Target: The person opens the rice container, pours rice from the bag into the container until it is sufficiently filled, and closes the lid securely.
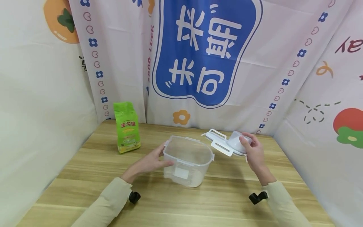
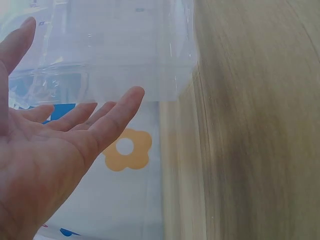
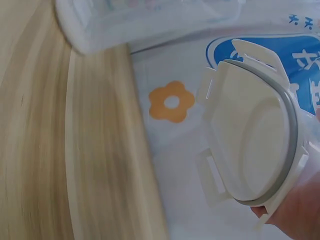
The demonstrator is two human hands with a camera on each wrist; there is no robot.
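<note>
Your right hand [image 1: 255, 154] grips the clip-lock lid [image 3: 245, 135], raised beside the clear plastic container [image 1: 193, 168] mid-table; left hand [image 1: 151, 160] spread wide at container's left end. Table [image 1: 193, 208] room in front; green bag [image 1: 127, 129] near back edge.

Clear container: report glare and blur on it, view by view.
Head: the container looks fairly crisp, its white label sharply edged; left wrist: pale streaks of glare run down its wall; right wrist: its edge is soft and washed out.
</note>
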